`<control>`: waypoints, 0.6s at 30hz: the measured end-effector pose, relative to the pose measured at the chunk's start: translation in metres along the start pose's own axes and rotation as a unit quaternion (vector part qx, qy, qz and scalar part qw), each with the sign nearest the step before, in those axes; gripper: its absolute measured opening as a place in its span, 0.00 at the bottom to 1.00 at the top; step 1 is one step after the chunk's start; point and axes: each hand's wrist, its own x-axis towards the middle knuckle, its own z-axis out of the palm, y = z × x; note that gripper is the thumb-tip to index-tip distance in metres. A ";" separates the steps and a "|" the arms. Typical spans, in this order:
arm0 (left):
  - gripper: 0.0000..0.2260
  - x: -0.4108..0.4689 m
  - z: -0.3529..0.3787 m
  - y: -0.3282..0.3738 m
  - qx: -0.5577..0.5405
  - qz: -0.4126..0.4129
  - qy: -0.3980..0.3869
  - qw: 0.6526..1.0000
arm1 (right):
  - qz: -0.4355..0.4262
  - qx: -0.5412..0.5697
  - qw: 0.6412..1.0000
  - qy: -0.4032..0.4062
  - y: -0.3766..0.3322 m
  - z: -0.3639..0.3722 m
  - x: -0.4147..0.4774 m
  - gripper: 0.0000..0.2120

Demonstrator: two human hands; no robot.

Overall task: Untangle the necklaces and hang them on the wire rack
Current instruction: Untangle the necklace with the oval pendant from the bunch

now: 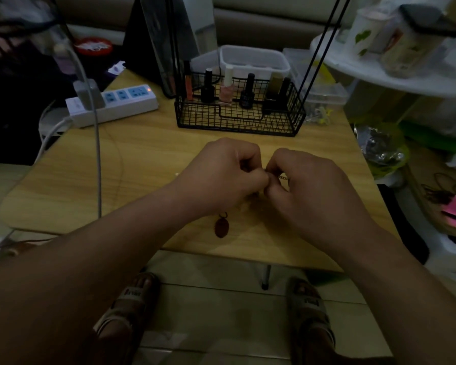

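Observation:
Both hands meet over the middle of the wooden table (pixel 142 164). My left hand (pixel 221 175) and my right hand (pixel 313 185) pinch a thin necklace chain (pixel 283 177) between their fingertips; only a short stretch shows between the thumbs. A brown oval pendant (pixel 221 227) hangs below my left hand and rests on the table near the front edge. The black wire rack (pixel 237 119) stands at the table's far side, a hand's length beyond my knuckles, with tall black uprights rising from it. How the chains are knotted is hidden by my fingers.
Nail polish bottles (pixel 227 88) stand in the rack's basket, a white plastic tub (pixel 253 61) behind it. A white power strip (pixel 111 104) with cables lies at the far left. A round white shelf (pixel 395 72) with containers crowds the right. My sandalled feet show below the table.

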 end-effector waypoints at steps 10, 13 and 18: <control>0.06 -0.002 -0.008 0.008 -0.116 -0.026 0.001 0.993 | 0.072 0.217 0.973 0.030 0.005 0.003 -0.001 0.04; 0.06 -0.003 -0.006 0.008 -0.114 -0.033 -0.008 0.993 | 0.068 0.222 0.972 0.029 0.007 0.005 -0.002 0.03; 0.08 -0.002 -0.005 0.006 -0.099 -0.050 -0.010 0.994 | 0.080 0.258 0.962 0.034 0.014 0.002 0.000 0.05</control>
